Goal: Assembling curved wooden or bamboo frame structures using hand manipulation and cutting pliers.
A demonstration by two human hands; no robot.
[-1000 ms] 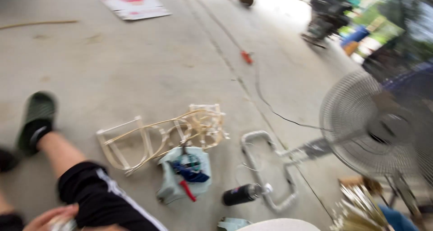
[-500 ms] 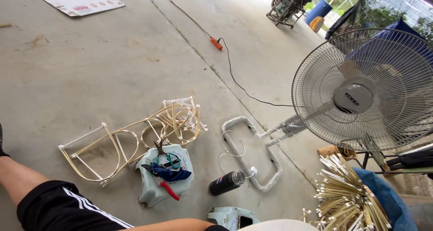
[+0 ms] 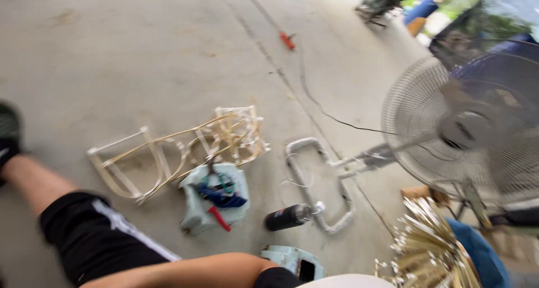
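Note:
Neither of my hands shows in the head view. My left leg in black shorts point(image 3: 95, 232) stretches left across the concrete floor, ending in a dark shoe point(image 3: 7, 133). A bare limb point(image 3: 185, 272) crosses the bottom edge; I cannot tell whether it is an arm or a knee. Just in front lies a frame of bent bamboo strips point(image 3: 174, 147). Beside it stands a pale green container point(image 3: 196, 220) holding red-handled pliers point(image 3: 219, 218) and a blue tool. A black canister point(image 3: 287, 216) lies on its side to the right.
A standing fan point(image 3: 466, 125) on a bent tube base point(image 3: 323, 181) fills the right side, its cable running to an orange plug point(image 3: 287, 41). A bundle of bamboo sticks point(image 3: 426, 248) lies on blue cloth point(image 3: 477, 254). Another pale green object point(image 3: 289, 260) sits at the bottom edge.
The view has swung: right half a second ago, now back left and blurred. A hand seen at the bottom left one second ago is gone from view. The objects on the floor stay put.

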